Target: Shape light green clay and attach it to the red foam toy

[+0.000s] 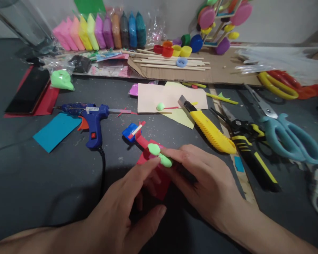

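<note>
A: Where's the red piece (163, 185)?
B: Low in the middle of the view, between the two hands, with two light green lumps (154, 149) at its top.

A: What's the left hand (122, 203) doing?
B: Its index fingertip touches the nearer lump. The thumb stands well apart; I can't tell whether the other fingers grip the red piece or only rest against it.

A: And the right hand (212, 180)?
B: Its fingers are narrow, pinching the red piece's edge beside that same lump.

A: What's around them on the counter (69, 183)?
B: Going from the lumps, a blue piece (129, 132) with a pale stick across it sits between ten and eleven o'clock. The blue glue gun (95, 121) lies at ten, pale card (151, 93) at twelve, the yellow cutter knife (212, 130) at two, and black-and-yellow pliers (250, 162) at three.
</note>
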The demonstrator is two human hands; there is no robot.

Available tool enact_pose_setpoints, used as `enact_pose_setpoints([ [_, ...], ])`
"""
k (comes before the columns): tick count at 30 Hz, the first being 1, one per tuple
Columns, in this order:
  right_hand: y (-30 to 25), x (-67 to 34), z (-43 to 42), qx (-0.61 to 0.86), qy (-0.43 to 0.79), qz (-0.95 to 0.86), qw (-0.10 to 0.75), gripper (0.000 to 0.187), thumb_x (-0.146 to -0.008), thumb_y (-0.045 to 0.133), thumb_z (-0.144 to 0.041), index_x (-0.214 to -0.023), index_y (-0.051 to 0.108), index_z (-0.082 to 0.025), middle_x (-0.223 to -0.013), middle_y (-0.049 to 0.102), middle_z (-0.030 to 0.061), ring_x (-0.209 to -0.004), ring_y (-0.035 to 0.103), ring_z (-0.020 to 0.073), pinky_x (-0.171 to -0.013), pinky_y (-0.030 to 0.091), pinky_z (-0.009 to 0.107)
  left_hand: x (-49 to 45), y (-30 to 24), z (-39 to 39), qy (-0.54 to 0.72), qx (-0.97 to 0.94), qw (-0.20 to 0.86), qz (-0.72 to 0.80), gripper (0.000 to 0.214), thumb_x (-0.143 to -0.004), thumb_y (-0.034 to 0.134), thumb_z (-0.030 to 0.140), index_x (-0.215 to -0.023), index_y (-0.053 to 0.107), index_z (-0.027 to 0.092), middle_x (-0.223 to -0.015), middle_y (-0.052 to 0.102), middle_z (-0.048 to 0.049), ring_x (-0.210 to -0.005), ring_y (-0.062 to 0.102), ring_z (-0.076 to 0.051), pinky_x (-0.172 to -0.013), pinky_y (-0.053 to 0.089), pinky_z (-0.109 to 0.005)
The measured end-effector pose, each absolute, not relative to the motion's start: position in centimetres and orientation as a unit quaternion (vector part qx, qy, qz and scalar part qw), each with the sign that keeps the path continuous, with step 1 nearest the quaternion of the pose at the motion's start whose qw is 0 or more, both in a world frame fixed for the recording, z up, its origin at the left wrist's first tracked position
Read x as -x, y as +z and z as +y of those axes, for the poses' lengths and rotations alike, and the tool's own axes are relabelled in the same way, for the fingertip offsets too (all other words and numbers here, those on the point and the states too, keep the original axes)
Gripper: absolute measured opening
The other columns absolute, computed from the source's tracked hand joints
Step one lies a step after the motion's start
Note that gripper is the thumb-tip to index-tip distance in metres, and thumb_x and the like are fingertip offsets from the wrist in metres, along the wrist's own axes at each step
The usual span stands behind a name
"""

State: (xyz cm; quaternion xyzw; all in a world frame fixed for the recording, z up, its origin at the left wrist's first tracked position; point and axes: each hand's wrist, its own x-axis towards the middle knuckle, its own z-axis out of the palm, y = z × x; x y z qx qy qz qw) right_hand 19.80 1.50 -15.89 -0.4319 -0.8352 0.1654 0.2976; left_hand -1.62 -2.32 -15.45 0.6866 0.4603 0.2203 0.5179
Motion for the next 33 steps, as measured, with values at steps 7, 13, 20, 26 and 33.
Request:
enact_pose_setpoints([
  [7,-16.0,-19.8,1.5,0.432,0.167,-0.836,0.293,0.022,-0.102,0.055,-0.017,-0.123,0.061,-0.016,-0.078,0.058,-0.0009,-0.068,0.055,0.0137,-0.058,0.042,0.024,1.7,-15.5,-2.2,0.226,-0.747,0.45,0.435,0.076,-0.094,0.062,0.023,-0.155,0.021,0.046,-0.112,0.067,0.0031,-0.093,0.066,-0.013,-0.077,0.057,-0.02],
  [13,-16.0,-19.7,1.5,0.431,0.165,-0.835,0.3,0.019,-0.102,0.054,-0.018,-0.118,0.064,-0.014,-0.075,0.055,-0.0013,-0.066,0.051,0.0132,-0.056,0.039,0.025,1.8,-15.5,-2.3,0.233,-0.697,0.506,0.45,0.074,-0.094,0.064,0.021,-0.153,0.028,0.048,-0.11,0.068,0.0063,-0.087,0.066,-0.01,-0.079,0.056,-0.019],
  [20,-15.7,-19.6,1.5,0.447,0.239,-0.806,0.306,0.023,-0.1,0.059,-0.021,-0.122,0.063,-0.016,-0.084,0.065,0.0009,-0.072,0.058,0.0143,-0.063,0.046,0.025,1.2,-15.2,-2.2,0.29,-0.607,0.589,0.448,0.067,-0.094,0.059,0.012,-0.145,0.038,0.049,-0.108,0.068,0.0068,-0.091,0.067,-0.009,-0.077,0.057,-0.017],
  [26,-15.0,-19.3,1.9,0.467,0.33,-0.757,0.316,0.019,-0.098,0.065,-0.02,-0.117,0.069,-0.02,-0.085,0.068,-0.0016,-0.073,0.062,0.0105,-0.066,0.048,0.02,1.2,-15.6,-2.3,0.303,-0.604,0.589,0.443,0.064,-0.094,0.061,0.012,-0.143,0.041,0.048,-0.106,0.068,0.0055,-0.091,0.067,-0.01,-0.075,0.056,-0.015],
  [33,-14.9,-19.4,2.2,0.465,0.361,-0.745,0.312,0.018,-0.094,0.069,-0.017,-0.112,0.071,-0.021,-0.089,0.072,-0.002,-0.072,0.063,0.0092,-0.064,0.047,0.018,1.3,-15.7,-2.3,0.307,-0.591,0.596,0.449,0.063,-0.095,0.06,0.012,-0.142,0.042,0.05,-0.107,0.065,0.0052,-0.093,0.067,-0.01,-0.079,0.057,-0.016],
])
